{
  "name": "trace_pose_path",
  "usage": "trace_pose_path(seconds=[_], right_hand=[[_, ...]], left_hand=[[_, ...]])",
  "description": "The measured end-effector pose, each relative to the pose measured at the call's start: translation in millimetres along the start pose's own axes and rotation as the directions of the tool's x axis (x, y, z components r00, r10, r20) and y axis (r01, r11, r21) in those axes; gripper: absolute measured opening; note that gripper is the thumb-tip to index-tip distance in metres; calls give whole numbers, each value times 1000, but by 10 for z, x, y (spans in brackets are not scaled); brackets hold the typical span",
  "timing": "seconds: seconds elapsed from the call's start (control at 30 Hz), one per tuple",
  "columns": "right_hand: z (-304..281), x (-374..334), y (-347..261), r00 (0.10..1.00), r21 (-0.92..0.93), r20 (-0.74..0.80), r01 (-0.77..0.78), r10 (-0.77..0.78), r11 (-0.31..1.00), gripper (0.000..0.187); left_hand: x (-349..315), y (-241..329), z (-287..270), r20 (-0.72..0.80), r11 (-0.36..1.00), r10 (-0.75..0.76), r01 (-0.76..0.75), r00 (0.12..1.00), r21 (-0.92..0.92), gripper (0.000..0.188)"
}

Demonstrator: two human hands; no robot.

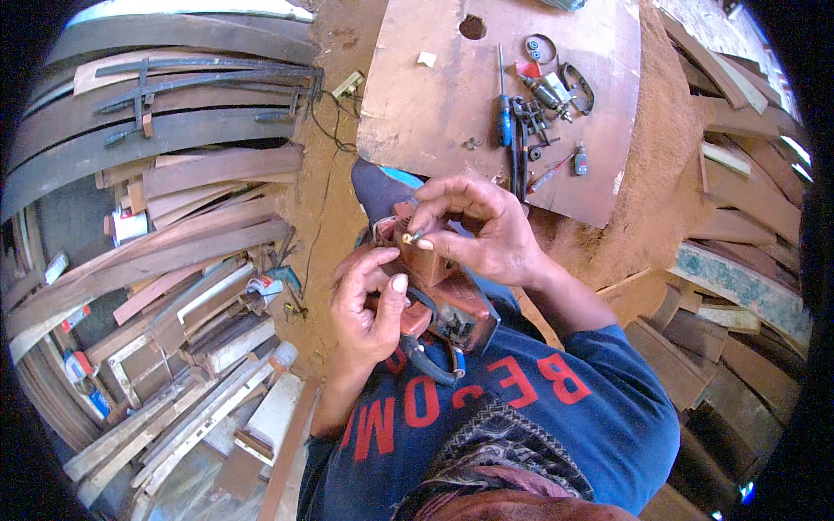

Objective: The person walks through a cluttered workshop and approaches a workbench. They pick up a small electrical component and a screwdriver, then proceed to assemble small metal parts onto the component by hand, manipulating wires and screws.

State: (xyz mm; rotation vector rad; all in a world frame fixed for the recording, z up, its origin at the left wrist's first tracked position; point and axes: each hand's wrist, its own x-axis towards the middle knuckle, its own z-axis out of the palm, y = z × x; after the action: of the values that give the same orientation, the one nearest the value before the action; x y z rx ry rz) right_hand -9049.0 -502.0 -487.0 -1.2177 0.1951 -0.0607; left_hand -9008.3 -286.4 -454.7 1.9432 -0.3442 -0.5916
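- Right hand (488, 233) up front: its grip is pinched, thumb against fingertips, on a small brass-tipped piece (407, 239), above the reddish tool body (432, 271).
- Left hand (365, 306) just beside: its grip is half open, nothing visible in it.
- The body sits at the lap, seemingly to free both hands.
- Tools and parts (532, 122) gather on the board (408, 108), probably for easy reach.
- A pale jar (283, 354) among the planks (217, 425); contents, can't tell.

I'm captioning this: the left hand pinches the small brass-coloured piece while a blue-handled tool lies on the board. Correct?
Wrong side: the head view shows the right hand, not the left hand, pinching the small brass-coloured piece. A blue-handled tool does lie on the board.
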Motion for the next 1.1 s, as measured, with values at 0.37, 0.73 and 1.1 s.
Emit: trace_pose_path(seconds=[0.37, 0.73, 1.1], right_hand=[[213, -28, -33, 962, -278, 145, 263, -230, 924, 34], [239, -78, -13, 966, -336, 130, 256, -224, 907, 37], [184, -99, -12, 979, -383, 138, 194, -151, 903, 38]], left_hand=[[-61, -53, -26, -42, 999, -28, 29, 999, 23, 17], [-19, -97, -23, -47, 976, 186, -179, 981, 125, 17], [17, -141, -73, 47, 922, 325, -327, 945, 206, 17]])
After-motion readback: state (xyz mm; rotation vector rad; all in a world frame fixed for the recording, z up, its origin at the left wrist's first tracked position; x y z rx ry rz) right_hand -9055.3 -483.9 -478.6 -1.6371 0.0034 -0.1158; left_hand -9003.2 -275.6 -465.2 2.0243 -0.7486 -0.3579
